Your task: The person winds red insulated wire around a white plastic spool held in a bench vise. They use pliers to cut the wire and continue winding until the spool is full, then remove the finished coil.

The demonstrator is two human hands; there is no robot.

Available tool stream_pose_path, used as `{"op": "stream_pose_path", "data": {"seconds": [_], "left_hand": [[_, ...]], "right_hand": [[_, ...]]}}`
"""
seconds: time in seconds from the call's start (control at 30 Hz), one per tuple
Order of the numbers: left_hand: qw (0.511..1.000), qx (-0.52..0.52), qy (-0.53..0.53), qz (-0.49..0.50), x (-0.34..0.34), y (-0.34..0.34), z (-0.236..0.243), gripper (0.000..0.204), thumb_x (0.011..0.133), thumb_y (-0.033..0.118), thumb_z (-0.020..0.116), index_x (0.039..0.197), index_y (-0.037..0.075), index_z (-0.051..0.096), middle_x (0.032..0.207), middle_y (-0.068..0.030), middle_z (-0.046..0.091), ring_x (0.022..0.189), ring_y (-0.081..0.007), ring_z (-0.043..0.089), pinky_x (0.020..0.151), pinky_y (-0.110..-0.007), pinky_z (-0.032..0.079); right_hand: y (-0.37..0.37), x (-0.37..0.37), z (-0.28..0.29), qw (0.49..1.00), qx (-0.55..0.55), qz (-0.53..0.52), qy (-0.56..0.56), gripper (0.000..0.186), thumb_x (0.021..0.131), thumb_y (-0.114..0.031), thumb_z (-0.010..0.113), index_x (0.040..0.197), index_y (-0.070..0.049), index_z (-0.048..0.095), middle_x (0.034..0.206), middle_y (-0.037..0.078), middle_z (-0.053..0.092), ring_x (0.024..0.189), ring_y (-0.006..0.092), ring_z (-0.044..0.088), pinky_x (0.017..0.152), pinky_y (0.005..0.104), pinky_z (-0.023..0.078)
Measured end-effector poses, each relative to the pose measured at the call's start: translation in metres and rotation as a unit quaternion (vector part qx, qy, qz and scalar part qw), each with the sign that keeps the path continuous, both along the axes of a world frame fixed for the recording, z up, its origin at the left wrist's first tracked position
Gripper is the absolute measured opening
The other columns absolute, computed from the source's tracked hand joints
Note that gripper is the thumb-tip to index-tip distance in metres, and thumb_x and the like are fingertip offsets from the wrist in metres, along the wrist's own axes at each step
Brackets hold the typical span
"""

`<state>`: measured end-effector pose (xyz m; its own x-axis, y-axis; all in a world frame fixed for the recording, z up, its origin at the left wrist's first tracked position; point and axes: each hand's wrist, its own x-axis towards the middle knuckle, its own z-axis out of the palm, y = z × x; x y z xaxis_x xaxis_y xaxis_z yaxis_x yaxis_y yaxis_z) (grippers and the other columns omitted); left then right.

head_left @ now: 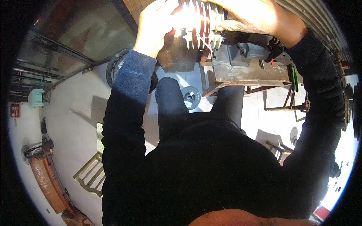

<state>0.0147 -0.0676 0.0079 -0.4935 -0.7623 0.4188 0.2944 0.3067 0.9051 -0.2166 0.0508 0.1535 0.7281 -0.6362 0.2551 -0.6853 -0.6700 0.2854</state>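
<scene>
Pale floor [71, 139] below; glare obscures ribbed piece [206, 23] between 2 cropped hands [155, 25] [252, 18].

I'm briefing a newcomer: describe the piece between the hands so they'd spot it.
Beyond the person's right knee stands a brown bench. Near its left end, at the picture's top, are the left hand and right hand. The piece between them is a row of thin white plates with dark red between, unlike the bench's grey block.

I see a slatted chair [91, 176]; to its left lies a long brown bundle [46, 184], to its upper left a fan [26, 151] and, farther off, a turquoise stool [36, 98].
</scene>
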Motion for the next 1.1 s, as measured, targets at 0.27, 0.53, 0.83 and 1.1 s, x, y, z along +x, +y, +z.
{"op": "stream_pose_path", "data": {"seconds": [0.27, 0.53, 0.83, 1.1], "left_hand": [[0.970, 0.208, 0.121, -0.033, 0.011, -0.007, 0.000, 0.017, 0.104, 0.021, 0.061, 0.109, 0.006, 0.067, 0.086, -0.0032, 0.065, 0.066, -0.0102, 0.060, 0.057, -0.023, 0.049], [0.918, 0.341, 0.150, -0.136, 0.017, 0.000, 0.005, 0.020, 0.099, 0.022, 0.072, 0.086, 0.011, 0.061, 0.079, -0.0060, 0.063, 0.072, -0.0171, 0.064, 0.060, -0.028, 0.052], [0.991, 0.108, 0.063, -0.048, 0.010, 0.004, 0.022, 0.027, 0.107, 0.021, 0.059, 0.121, 0.000, 0.069, 0.111, -0.0127, 0.075, 0.067, -0.0071, 0.060, 0.052, -0.019, 0.039], [0.996, 0.065, -0.057, 0.005, 0.001, 0.015, 0.008, 0.037, 0.103, 0.027, 0.065, 0.135, 0.008, 0.064, 0.103, 0.0026, 0.066, 0.066, -0.0004, 0.048, 0.052, -0.016, 0.033]], "right_hand": [[0.010, 0.002, 0.015, 0.990, 0.042, -0.039, -0.129, 0.052, 0.086, -0.032, 0.075, 0.122, 0.003, 0.062, 0.117, 0.023, 0.063, 0.105, 0.0371, 0.065, 0.091, 0.0425, 0.054], [0.056, -0.017, -0.004, 0.966, -0.031, -0.147, -0.212, 0.046, 0.086, -0.019, 0.080, 0.122, 0.004, 0.064, 0.117, 0.023, 0.066, 0.108, 0.0351, 0.066, 0.095, 0.0412, 0.054], [0.102, 0.016, -0.132, 0.759, 0.143, -0.187, -0.607, 0.032, 0.094, -0.013, 0.072, 0.123, 0.000, 0.067, 0.104, 0.007, 0.072, 0.092, 0.0122, 0.069, 0.084, 0.0265, 0.055], [0.105, 0.034, -0.207, 0.483, 0.310, -0.219, -0.789, 0.044, 0.104, -0.022, 0.063, 0.140, 0.002, 0.053, 0.120, 0.012, 0.069, 0.106, 0.0171, 0.069, 0.091, 0.0291, 0.056]]}}
